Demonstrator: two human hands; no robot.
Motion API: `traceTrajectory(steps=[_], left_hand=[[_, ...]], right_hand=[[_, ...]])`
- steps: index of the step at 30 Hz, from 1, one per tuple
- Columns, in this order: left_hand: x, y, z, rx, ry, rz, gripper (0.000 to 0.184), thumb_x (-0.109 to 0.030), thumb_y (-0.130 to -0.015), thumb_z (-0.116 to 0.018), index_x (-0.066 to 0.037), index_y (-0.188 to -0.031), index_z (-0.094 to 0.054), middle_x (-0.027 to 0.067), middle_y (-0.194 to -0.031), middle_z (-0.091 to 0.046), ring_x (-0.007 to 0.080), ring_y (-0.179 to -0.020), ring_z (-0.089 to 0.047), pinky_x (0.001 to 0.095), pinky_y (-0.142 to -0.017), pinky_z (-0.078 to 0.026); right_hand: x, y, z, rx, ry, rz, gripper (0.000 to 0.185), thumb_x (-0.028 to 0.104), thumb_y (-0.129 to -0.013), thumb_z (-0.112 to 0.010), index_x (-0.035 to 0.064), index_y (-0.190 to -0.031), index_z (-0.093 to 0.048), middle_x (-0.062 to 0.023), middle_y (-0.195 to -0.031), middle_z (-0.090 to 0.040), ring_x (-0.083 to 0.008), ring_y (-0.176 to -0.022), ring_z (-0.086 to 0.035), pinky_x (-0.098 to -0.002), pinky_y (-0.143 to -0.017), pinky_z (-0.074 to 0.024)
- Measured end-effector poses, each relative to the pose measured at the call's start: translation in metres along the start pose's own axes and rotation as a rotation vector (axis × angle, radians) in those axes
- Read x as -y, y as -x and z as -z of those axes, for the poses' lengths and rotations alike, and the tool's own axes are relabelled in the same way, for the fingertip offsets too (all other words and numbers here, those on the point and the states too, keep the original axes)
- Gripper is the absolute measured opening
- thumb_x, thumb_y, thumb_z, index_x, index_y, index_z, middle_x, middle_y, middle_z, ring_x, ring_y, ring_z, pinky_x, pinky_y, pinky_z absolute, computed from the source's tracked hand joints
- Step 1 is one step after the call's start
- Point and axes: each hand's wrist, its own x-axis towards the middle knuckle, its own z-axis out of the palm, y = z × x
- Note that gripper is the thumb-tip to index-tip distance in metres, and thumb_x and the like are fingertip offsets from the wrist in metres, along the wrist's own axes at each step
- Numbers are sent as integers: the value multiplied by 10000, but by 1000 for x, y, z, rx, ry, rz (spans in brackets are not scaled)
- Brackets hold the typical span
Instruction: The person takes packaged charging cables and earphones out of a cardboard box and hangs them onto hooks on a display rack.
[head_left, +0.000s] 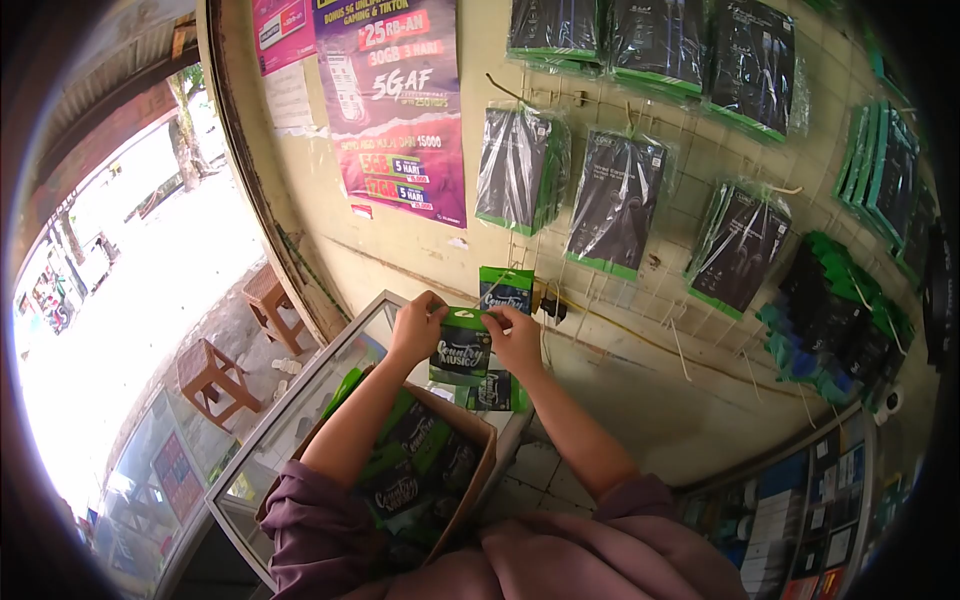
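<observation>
My left hand [418, 326] pinches the top left corner of a black and green packet [462, 355] printed "Country Music". Its top right corner is between the fingers of my right hand [515, 336]. The packet is held upright, with a hanging hole in its green top strip. Just behind it, a similar packet [507, 287] hangs on the wall rack. Below my hands another such packet [494, 392] lies on the glass counter. Under my left forearm, a cardboard box [484, 462] holds several more of these packets.
Plastic-wrapped black and green packages [614, 200] hang from hooks on the wall grid. Bare hooks [680, 350] stick out lower down. A glass display case [300, 425] supports the box. Two stools [215, 380] stand outside at left, and shelves of boxes [790, 510] are at lower right.
</observation>
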Motion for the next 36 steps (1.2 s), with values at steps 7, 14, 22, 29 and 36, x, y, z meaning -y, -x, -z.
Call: traceTrajectory(steps=[7,14,22,29,36], left_hand=[[30,-37,-39,141,3,47,412,-57,-858,-700,-58,-1259,-604,188,-1326,-528,308,-970,-695,379,-845,-574],[74,-60,-82,406,-142,-100,466,-167,-870,-697,-70,-1315,-598,207,-1235,-639,339,-1138,-635,422,-960,-516],[93,-43,-120,1189,-591,-173,628,-348,-852,-724,-69,-1380,-531,212,-1348,-579,377,-1246,-551,444,-1058,-431],[59,-36,-83,1028,-412,-99,957,-244,-742,-818,-79,-1522,-289,263,-1389,-517,412,-1270,-517,453,-1066,-432],[30,-31,8,807,-22,-147,218,-157,-792,-788,-49,-968,-720,90,-948,-725,187,-890,-677,373,-857,-558]], right_hand=[[-31,-26,1,-167,263,92,118,142,-905,-686,24,-901,-694,-106,-720,-652,-246,-656,-624,-369,-601,-482],[-51,-31,8,-278,321,127,280,127,-936,-631,60,-1202,-578,-128,-948,-623,-278,-751,-623,-418,-655,-505],[-137,108,30,32,718,-117,392,286,-844,-766,37,-1073,-568,-138,-971,-630,-337,-851,-631,-461,-739,-489],[-124,111,8,77,527,-48,326,257,-838,-776,55,-1010,-586,-119,-831,-639,-327,-800,-636,-442,-692,-489],[1,42,11,49,104,201,85,103,-869,-712,59,-936,-682,-107,-794,-629,-304,-759,-607,-416,-664,-477]])
